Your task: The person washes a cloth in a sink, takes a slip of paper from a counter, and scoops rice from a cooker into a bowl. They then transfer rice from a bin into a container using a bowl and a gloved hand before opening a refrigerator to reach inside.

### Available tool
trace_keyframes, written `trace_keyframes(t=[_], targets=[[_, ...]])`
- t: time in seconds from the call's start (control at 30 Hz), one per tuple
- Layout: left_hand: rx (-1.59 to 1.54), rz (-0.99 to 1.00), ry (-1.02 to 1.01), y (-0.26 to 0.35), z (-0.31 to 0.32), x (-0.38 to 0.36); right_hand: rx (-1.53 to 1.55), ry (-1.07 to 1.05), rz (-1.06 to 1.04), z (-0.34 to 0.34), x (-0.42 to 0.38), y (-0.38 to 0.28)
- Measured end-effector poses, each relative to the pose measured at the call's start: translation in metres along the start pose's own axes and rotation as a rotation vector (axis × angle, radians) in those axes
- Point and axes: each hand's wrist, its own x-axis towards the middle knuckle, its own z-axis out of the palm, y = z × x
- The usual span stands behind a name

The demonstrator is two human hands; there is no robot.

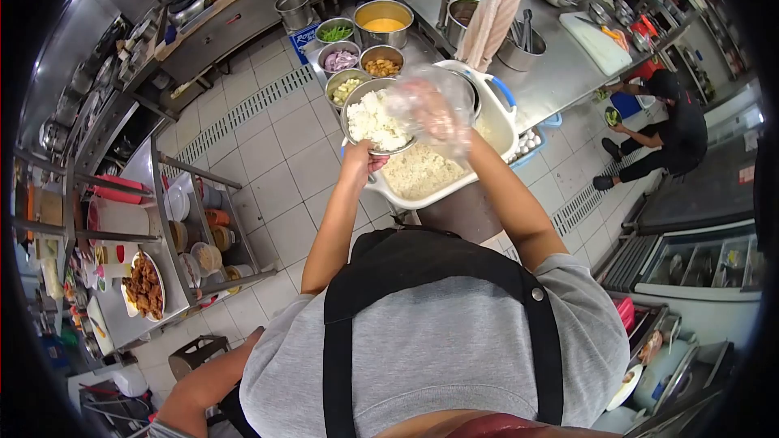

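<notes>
My left hand grips the near edge of a round metal bowl filled with white rice. My right hand, inside a clear plastic glove, is over the right side of the bowl. Motion smears its fingers, so whether they hold rice cannot be made out. Beneath the bowl and right hand lies a large white tub, with more loose rice spread inside it.
Behind the bowl stand metal pots of yellow liquid, chopped greens, purple onion and orange-brown pieces. A towel hangs by the steel counter. A co-worker sits at right. Fried food fills a plate left.
</notes>
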Motion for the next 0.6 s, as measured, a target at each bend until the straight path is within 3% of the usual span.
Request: trace_keyframes(t=[0.1, 0.13, 0.17, 0.23, 0.3, 0.37, 0.6], targets=[[-0.017, -0.009, -0.05, -0.003, 0.013, -0.01, -1.11, -0.04, -0.308, 0.029, 0.023, 0.025], [-0.004, 0.009, -0.076, -0.004, 0.015, -0.014, -0.814, 0.0, -0.184, 0.029, 0.022, 0.022], [0.006, 0.025, -0.1, -0.006, 0.017, -0.016, -0.814, -0.002, -0.181, 0.03, 0.02, 0.019], [0.024, 0.025, -0.092, -0.013, 0.016, -0.019, -0.884, -0.218, -0.077, 0.033, 0.014, 0.008], [-0.006, 0.033, -0.051, -0.015, 0.014, -0.02, -0.964, -0.221, -0.143, 0.029, 0.001, -0.011], [0.001, 0.034, -0.042, -0.014, 0.015, -0.022, -0.906, -0.418, -0.087, 0.015, -0.003, -0.037], [-0.058, 0.073, 0.036, -0.005, -0.007, -0.001, -0.433, -0.252, 0.281, -0.035, -0.029, -0.023]])
